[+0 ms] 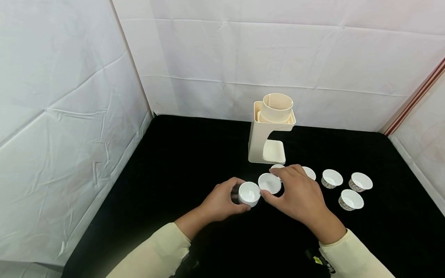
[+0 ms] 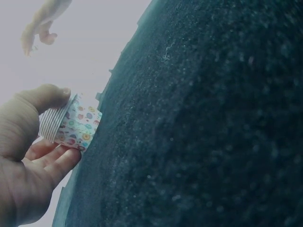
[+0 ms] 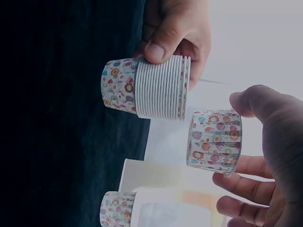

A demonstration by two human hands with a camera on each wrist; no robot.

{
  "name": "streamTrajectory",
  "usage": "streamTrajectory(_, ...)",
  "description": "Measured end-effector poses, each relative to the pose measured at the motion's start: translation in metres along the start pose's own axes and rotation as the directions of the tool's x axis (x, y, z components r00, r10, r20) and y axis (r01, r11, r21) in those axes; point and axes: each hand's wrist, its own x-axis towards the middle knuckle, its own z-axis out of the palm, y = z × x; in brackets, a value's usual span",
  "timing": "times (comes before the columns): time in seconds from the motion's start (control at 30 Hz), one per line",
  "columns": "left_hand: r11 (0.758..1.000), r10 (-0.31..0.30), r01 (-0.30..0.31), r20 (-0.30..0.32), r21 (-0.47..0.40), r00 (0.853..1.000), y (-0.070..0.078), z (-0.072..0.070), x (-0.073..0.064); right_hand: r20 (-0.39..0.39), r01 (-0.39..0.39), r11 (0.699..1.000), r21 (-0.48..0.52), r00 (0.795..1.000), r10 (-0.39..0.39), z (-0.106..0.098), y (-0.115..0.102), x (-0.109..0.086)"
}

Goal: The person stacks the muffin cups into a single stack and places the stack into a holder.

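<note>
My left hand (image 1: 222,199) grips a nested stack of small paper baking cups (image 3: 161,87), white inside with a colourful flower pattern outside. Its thumb lies along the rims, which show as ridges in both wrist views. Just to the right, my right hand (image 1: 299,191) holds a single patterned paper cup (image 3: 215,141) between thumb and fingers. This cup is apart from the stack in the right wrist view, its mouth facing up in the head view. Behind the right hand, one cup (image 1: 277,166) and another cup (image 1: 309,173) are partly hidden.
A cream plastic stand (image 1: 257,143) with a round open cylinder (image 1: 277,112) on top and a low tray stands at the back. On the black tablecloth (image 1: 180,154) at right sit a cup (image 1: 332,178), a second cup (image 1: 360,181) and a nearer cup (image 1: 351,199). White cloth walls enclose the table.
</note>
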Motion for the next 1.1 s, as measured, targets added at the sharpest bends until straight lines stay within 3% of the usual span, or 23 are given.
streamTrajectory(0.6, 0.999, 0.033, -0.033, 0.004, -0.029, 0.999, -0.002, 0.000, -0.001, 0.011, 0.037, 0.999, 0.023, 0.999, -0.038, 0.003, -0.016, 0.004)
streamTrajectory(1.1, 0.999, 0.020, -0.020, 0.002, -0.035, 1.000, -0.001, -0.001, -0.002, -0.005, 0.076, 0.997, 0.027, 0.997, -0.076, 0.012, -0.023, 0.006)
